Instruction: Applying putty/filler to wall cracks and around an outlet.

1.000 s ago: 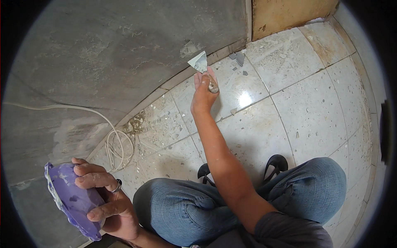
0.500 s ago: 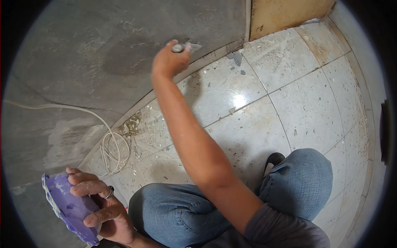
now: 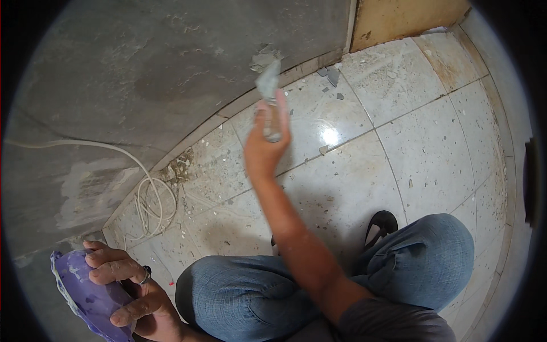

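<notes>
Ahead of our right hand, the blurred blade of a putty knife points toward the grey wall, near a pale chipped patch; we cannot tell whether it touches. That hand is clamped around the knife's handle. Low and well apart to its left, our left hand is clamped on a purple bowl, thumb and fingers pressed to its side, with white residue along the rim that faces away from the palm. Beyond the left hand, we see a cream cable coiled on the tiled floor beside the wall. Past the right hand and to its right lie grey flakes.
</notes>
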`<move>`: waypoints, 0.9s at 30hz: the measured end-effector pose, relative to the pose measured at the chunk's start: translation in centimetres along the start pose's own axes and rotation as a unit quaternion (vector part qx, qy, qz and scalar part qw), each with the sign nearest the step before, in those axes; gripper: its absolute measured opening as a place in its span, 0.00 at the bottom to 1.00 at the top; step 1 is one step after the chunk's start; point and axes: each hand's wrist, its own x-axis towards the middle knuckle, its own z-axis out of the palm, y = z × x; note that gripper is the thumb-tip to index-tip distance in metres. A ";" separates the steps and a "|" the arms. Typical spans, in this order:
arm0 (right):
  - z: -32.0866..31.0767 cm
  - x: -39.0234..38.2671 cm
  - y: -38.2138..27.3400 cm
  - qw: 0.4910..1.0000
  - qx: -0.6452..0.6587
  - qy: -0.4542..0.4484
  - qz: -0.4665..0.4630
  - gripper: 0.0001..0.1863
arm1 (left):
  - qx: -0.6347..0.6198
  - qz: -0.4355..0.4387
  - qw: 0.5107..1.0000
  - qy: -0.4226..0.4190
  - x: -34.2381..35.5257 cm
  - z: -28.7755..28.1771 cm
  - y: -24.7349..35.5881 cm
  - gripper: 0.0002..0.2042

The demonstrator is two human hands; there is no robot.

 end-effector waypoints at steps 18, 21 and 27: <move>0.3 2.3 5.8 0.994 -0.052 -0.065 -0.076 0.21 | -0.028 -0.002 0.999 -0.018 -1.2 0.6 0.5 0.30; -0.2 1.8 6.5 0.992 -0.044 -0.093 -0.080 0.21 | -0.041 -0.006 0.999 -0.016 -1.1 -0.1 0.3 0.30; 1.0 -0.7 5.3 0.987 0.029 -0.159 0.006 0.22 | -0.027 0.005 0.999 -0.021 -1.0 0.5 0.8 0.31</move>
